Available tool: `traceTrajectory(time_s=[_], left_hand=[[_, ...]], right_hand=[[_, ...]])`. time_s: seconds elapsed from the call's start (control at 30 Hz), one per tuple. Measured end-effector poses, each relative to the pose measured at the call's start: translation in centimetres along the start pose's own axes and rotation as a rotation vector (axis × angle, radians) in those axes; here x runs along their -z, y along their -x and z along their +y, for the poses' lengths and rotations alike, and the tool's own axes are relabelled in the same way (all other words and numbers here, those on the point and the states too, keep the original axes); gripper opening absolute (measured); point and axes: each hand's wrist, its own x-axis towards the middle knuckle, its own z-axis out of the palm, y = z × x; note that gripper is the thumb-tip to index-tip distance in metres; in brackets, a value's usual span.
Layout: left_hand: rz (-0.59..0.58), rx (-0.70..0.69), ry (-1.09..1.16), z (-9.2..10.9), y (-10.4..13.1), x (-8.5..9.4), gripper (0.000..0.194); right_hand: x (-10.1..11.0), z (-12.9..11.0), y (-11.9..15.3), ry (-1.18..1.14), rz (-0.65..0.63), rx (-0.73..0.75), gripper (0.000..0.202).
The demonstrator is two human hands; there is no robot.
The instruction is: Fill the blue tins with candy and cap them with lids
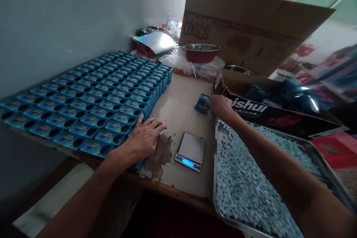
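Right hand [222, 106] pinches blue container [202, 103] by its edge, right of frame centre. Left hand [147, 134] lies over container block's [92, 100] near corner, probably steadying it; palm hidden, can't tell grip. Scale [192, 148], lower centre, likely placed for easy reach.

One blue box [202, 104] is showing its printed side, apart from other boxes [97, 100], which are standing in tight rows, dark ovals on top.
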Motion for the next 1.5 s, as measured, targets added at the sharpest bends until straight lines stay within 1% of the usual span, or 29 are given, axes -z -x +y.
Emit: traceTrajectory(time_s=[0.1, 0.17, 0.23, 0.3, 0.4, 0.43, 0.5, 0.57, 0.6, 0.63, 0.67, 0.7, 0.73, 0.8, 0.83, 0.87, 0.9, 0.93, 1.0, 1.03, 1.13, 1.2, 1.23, 1.3, 1.4, 1.43, 1.47, 1.5], left_hand=[[0.002, -0.039, 0.0, -0.4, 0.0, 0.2, 0.044], [0.012, -0.046, -0.003, -0.5, 0.1, 0.2, 0.042], [0.015, -0.041, 0.0, -0.7, 0.1, 0.0, 0.042], [0.016, -0.04, 0.008, -0.8, 0.2, -0.2, 0.044], [0.029, -0.049, 0.003, -0.7, 0.2, -0.2, 0.043], [0.032, -0.05, -0.002, -0.7, 0.2, -0.1, 0.043], [0.033, -0.044, -0.001, -0.5, 0.1, 0.1, 0.043], [0.03, -0.036, 0.015, -0.3, 0.1, 0.2, 0.043], [0.028, -0.031, 0.024, -0.3, 0.1, 0.2, 0.043], [0.027, -0.026, 0.032, -0.3, 0.1, 0.3, 0.042], [0.028, -0.022, 0.037, -0.4, 0.0, 0.3, 0.042], [0.033, -0.019, 0.036, -0.4, 0.0, 0.4, 0.043], [0.044, -0.016, 0.029, -0.3, 0.0, 0.7, 0.045], [0.083, -0.018, -0.002, 0.0, 0.2, 1.4, 0.05], [0.111, -0.021, -0.023, 0.4, 0.3, 1.9, 0.052], [0.141, -0.024, -0.044, 1.0, 0.5, 2.5, 0.051], [0.168, -0.025, -0.063, 1.7, 0.6, 3.1, 0.05], [0.196, -0.031, -0.074, 2.6, 0.8, 3.6, 0.047], [0.24, -0.054, -0.065, 4.4, 1.0, 4.1, 0.042], [0.254, -0.076, -0.042, 5.2, 1.0, 4.1, 0.039], [0.306, -0.15, 0.072, 7.1, 0.9, 2.9, 0.031], [0.353, -0.158, 0.144, 7.8, 0.8, 1.7, 0.028], [0.379, -0.141, 0.178, 8.0, 0.8, 1.2, 0.027], [0.424, -0.072, 0.254, 8.3, 0.8, 0.5, 0.026], [0.473, 0.053, 0.384, 8.8, 0.9, -0.3, 0.026], [0.478, 0.087, 0.43, 9.0, 1.0, -0.5, 0.024], [0.476, 0.114, 0.475, 9.1, 1.0, -0.8, 0.023], [0.47, 0.135, 0.518, 9.2, 1.0, -1.2, 0.022]], right_hand=[[0.9, -0.3, 5.0, -0.033, 0.054, 0.05, 0.039], [1.2, -1.0, 8.9, -0.059, 0.046, 0.125, 0.037], [1.0, -2.1, 12.3, -0.068, 0.024, 0.193, 0.036], [0.3, -3.1, 14.9, -0.053, -0.005, 0.237, 0.03], [-1.0, -4.0, 17.3, -0.006, -0.057, 0.257, 0.023], [-1.3, -4.1, 17.7, -0.007, -0.06, 0.252, 0.023], [-1.6, -3.6, 18.1, -0.075, -0.021, 0.236, 0.02], [-1.5, -2.3, 18.0, -0.252, 0.058, 0.213, 0.022], [-1.4, -1.4, 17.6, -0.391, 0.09, 0.206, 0.022], [-1.4, -0.2, 17.2, -0.57, 0.095, 0.194, 0.023], [-1.4, 1.2, 16.7, -0.784, 0.066, 0.172, 0.025], [-1.6, 2.7, 16.1, -1.027, 0.01, 0.132, 0.029], [-1.8, 4.2, 15.6, -1.278, -0.062, 0.063, 0.03], [-2.9, 7.1, 15.0, -1.719, -0.215, -0.154, 0.024], [-3.6, 8.3, 15.1, -1.879, -0.255, -0.287, 0.017], [-4.4, 9.3, 15.3, -1.992, -0.263, -0.419, 0.014], [-5.3, 10.0, 15.7, -2.063, -0.256, -0.533, 0.017], [-6.0, 10.4, 16.2, -2.107, -0.244, -0.617, 0.022], [-7.3, 10.7, 17.4, -2.161, -0.244, -0.712, 0.028], [-7.6, 10.6, 17.9, -2.191, -0.277, -0.73, 0.029], [-7.6, 10.1, 18.5, -2.304, -0.393, -0.744, 0.023], [-7.2, 9.8, 18.3, -2.387, -0.42, -0.743, 0.02], [-7.0, 9.7, 18.2, -2.425, -0.421, -0.749, 0.019], [-6.8, 9.6, 18.0, -2.465, -0.38, -0.805, 0.019], [-7.1, 9.1, 18.6, -2.426, -0.2, -0.925, 0.018], [-7.2, 8.9, 19.0, -2.408, -0.164, -0.947, 0.017], [-7.3, 8.7, 19.5, -2.394, -0.151, -0.962, 0.018], [-7.4, 8.4, 19.9, -2.384, -0.178, -0.963, 0.018]])
